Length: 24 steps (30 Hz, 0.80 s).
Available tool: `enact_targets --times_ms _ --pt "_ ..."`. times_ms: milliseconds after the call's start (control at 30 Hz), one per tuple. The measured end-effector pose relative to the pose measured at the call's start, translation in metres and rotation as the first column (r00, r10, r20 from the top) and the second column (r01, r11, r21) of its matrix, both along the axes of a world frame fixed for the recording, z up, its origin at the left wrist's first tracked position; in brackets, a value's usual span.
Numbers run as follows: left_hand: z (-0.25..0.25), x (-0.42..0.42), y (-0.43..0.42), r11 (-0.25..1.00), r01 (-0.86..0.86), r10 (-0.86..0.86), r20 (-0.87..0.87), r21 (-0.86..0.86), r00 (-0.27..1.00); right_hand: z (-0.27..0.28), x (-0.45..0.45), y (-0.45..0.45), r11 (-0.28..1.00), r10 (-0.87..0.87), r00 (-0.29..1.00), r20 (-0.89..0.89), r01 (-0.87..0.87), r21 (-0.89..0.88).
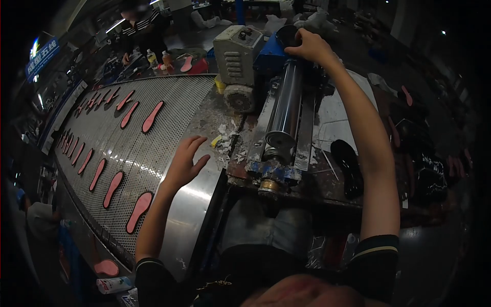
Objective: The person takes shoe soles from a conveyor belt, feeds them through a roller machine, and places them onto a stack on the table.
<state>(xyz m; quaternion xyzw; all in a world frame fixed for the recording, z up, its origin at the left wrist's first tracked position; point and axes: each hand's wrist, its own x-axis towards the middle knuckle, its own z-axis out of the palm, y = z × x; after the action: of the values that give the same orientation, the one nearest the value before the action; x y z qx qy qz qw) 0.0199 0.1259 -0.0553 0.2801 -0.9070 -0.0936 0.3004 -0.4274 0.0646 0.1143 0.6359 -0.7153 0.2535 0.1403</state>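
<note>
My left hand (pixel 185 162) hovers beside the mesh conveyor's metal edge with fingers spread, holding nothing. Farther forward, my right hand (pixel 313 47) curls its thumb and fingers round the edge of a dark round part (pixel 286 35) at the far end of a roller machine. Its exact kind is hard to make out in the shadow. A shiny steel roller (pixel 285 105) runs from there toward me. Two rows of pink insoles with dark edges lie on the conveyor (pixel 174 97); the nearest insole (pixel 139 212) is left of my left forearm.
A grey motor box (pixel 236 53) stands left of the roller. Paper scraps (pixel 225 140) litter the machine table. Dark shoe-shaped pieces (pixel 347 166) lie at the right. Across the conveyor stands another person (pixel 146 28) near two bottles (pixel 159 60).
</note>
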Motion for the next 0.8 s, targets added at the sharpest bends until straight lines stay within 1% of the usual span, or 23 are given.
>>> enact_targets --times_ms 67,133,167,200,233,267,300,333,367,400,467,500,533,567,600,633,700,733,767,800 --pt "-0.007 -0.014 0.008 0.999 0.000 0.004 -0.079 0.051 0.997 0.000 -0.002 -0.002 1.000 0.009 1.000 0.016 -0.009 -0.017" --pt "-0.020 -0.021 0.013 0.989 0.020 0.002 -0.144 0.148 0.990 -0.005 -0.006 -0.008 0.977 0.165 0.958 0.233 -0.127 -0.172" --pt "-0.034 -0.022 0.013 0.978 0.026 0.008 -0.166 0.207 0.986 -0.008 -0.009 -0.012 0.978 0.165 0.958 0.233 -0.128 -0.167" --pt "-0.047 -0.022 0.013 0.966 0.022 0.024 -0.178 0.257 0.984 -0.009 -0.011 -0.015 0.970 0.156 0.960 0.233 -0.105 -0.219" --pt "-0.063 -0.019 0.012 0.938 -0.018 0.074 -0.149 0.347 0.986 -0.011 -0.014 -0.018 0.959 0.147 0.961 0.235 -0.081 -0.271" --pt "-0.082 -0.014 0.008 0.900 -0.060 0.120 -0.112 0.432 0.986 -0.011 -0.015 -0.016 0.960 0.146 0.961 0.236 -0.080 -0.269" --pt "-0.108 -0.007 0.001 0.930 -0.053 0.106 -0.128 0.363 0.986 -0.008 -0.016 -0.013 0.958 0.176 0.933 0.313 -0.089 -0.273" --pt "-0.126 0.000 -0.002 0.876 -0.110 0.159 -0.065 0.469 0.985 -0.004 -0.015 -0.011 0.955 0.206 0.899 0.386 -0.099 -0.278" --pt "-0.144 0.007 -0.006 0.807 -0.170 0.204 0.004 0.566 0.979 -0.002 -0.010 -0.005 0.934 0.253 0.855 0.454 -0.093 -0.345" --pt "-0.177 0.015 -0.013 0.730 -0.123 0.217 -0.058 0.673 0.974 0.001 -0.010 -0.004 0.935 0.253 0.855 0.453 -0.095 -0.343" --pt "-0.183 0.018 -0.011 0.725 -0.122 0.220 -0.060 0.677 0.974 0.007 -0.013 0.001 0.896 0.347 0.615 0.708 0.006 -0.444" --pt "-0.183 0.019 -0.012 0.723 -0.121 0.219 -0.059 0.680 0.974 0.008 -0.013 0.006 0.828 0.433 0.572 0.696 0.052 -0.558" --pt "-0.183 0.020 -0.012 0.722 -0.119 0.215 -0.057 0.682 0.975 0.011 -0.016 0.015 0.794 0.466 0.508 0.724 0.120 -0.596" --pt "-0.180 0.021 -0.009 0.773 -0.128 0.189 -0.033 0.622 0.981 0.013 -0.020 0.029 0.759 0.500 0.443 0.744 0.190 -0.623" --pt "-0.178 0.020 -0.009 0.821 -0.132 0.165 -0.010 0.555 0.986 0.012 -0.027 0.046 0.741 0.504 0.414 0.758 0.244 -0.626" --pt "-0.180 0.020 -0.012 0.822 -0.126 0.161 -0.014 0.556 0.987 0.010 -0.035 0.068 0.721 0.510 0.386 0.769 0.297 -0.626" --pt "-0.188 0.027 -0.018 0.837 -0.121 0.118 0.041 0.534 0.992 -0.002 -0.060 0.118 0.734 0.507 0.306 0.806 0.336 -0.590" --pt "-0.178 0.029 -0.017 0.687 -0.119 0.135 0.034 0.717 0.990 -0.014 -0.070 0.145 0.738 0.492 0.288 0.822 0.363 -0.569" --pt "-0.160 0.030 -0.016 0.591 -0.055 0.070 0.016 0.805 0.997 -0.028 -0.082 0.170 0.741 0.477 0.268 0.837 0.389 -0.547" --pt "-0.141 0.030 -0.019 0.480 0.001 0.008 -0.005 0.877 1.000 -0.046 -0.100 0.196 0.776 0.452 0.246 0.857 0.365 -0.514"
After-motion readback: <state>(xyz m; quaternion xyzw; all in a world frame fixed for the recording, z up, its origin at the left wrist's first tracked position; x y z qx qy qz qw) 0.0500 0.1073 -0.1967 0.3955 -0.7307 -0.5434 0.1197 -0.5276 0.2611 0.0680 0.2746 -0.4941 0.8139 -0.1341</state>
